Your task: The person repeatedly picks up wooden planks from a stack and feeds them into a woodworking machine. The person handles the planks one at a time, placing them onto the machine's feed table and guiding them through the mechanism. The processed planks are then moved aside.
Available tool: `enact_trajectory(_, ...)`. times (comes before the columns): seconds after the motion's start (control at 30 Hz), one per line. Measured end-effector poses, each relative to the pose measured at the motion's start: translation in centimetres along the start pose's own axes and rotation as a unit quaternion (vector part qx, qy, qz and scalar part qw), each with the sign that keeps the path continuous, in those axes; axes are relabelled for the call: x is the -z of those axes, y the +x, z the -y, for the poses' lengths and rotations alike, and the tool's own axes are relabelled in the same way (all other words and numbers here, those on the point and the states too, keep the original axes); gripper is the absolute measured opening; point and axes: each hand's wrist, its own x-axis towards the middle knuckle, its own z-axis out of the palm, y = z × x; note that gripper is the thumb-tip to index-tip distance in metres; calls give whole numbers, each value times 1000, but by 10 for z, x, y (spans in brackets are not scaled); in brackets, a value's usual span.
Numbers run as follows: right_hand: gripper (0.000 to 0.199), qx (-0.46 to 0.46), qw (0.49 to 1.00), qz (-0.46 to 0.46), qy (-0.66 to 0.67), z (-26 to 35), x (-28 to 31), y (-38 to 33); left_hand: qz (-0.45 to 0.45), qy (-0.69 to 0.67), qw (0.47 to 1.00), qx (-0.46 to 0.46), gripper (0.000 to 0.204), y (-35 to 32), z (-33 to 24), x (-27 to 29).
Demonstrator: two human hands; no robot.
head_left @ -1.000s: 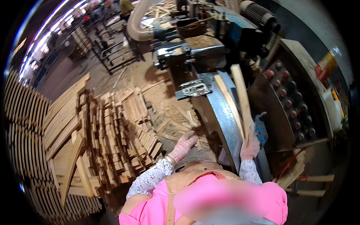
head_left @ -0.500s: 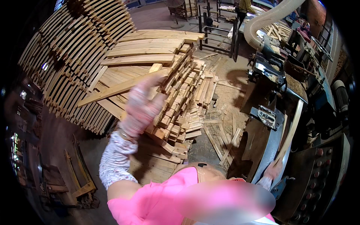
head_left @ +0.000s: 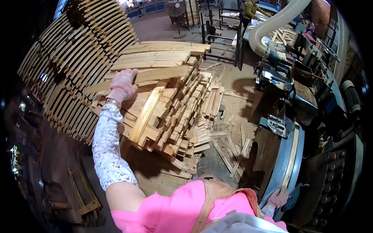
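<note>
Plank (head_left: 165, 73), one, lies at the upper left of the frame, on top of one large stack of wooden pieces (head_left: 186, 120) (pieces too many to count). Its long axis runs nearly level, the right end slightly higher and pointing to the right of the frame. The gloved left hand (head_left: 123, 84) is clamped on it, left of its middle. One shorter board (head_left: 147, 114) lies just below, slanting up to the right.

At the lower right, one narrow strip (head_left: 292, 155) rests on the metal machine bed (head_left: 275, 165); its long axis runs steeply upward, bowed, the top end near one metal fixture (head_left: 276, 125). The gloved right hand (head_left: 278, 197) is at its lower end; whether clamped or merely laid on cannot be told.

Also noted: two hoses (head_left: 258, 37), one fan (head_left: 176, 11), one button panel (head_left: 330, 186).
</note>
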Motion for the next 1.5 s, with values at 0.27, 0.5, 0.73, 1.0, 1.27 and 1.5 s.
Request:
enact_trajectory(0.27, 34, -23, 999, -5, 38, 63, -39, 155, -16, -11, 998, -52, 75, 60, -5, -42)
enact_trajectory(0.5, 61, 151, 833, 37, 531, 278, 100, 200, -301, 40, 921, -244, 45, 55, -55, -26)
enact_trajectory(0.73, 83, 441, 834, -72, 324, 349, 180, 150, -346, 5, 785, -515, 29, -6, -275, 78)
enact_trajectory(1.0, 69, 118, 949, -77, 283, 122, 87, -14, -351, -138, 636, -673, 32, -74, -419, 83)
enact_trajectory(1.27, 54, -144, 989, -18, 20, 7, 85, -138, -105, -3, 773, -626, 55, -61, -417, 68)
enact_trajectory(1.5, 51, -174, 969, -124, 122, 31, -22, 69, -140, -40, 857, -495, 63, -22, -367, 79)
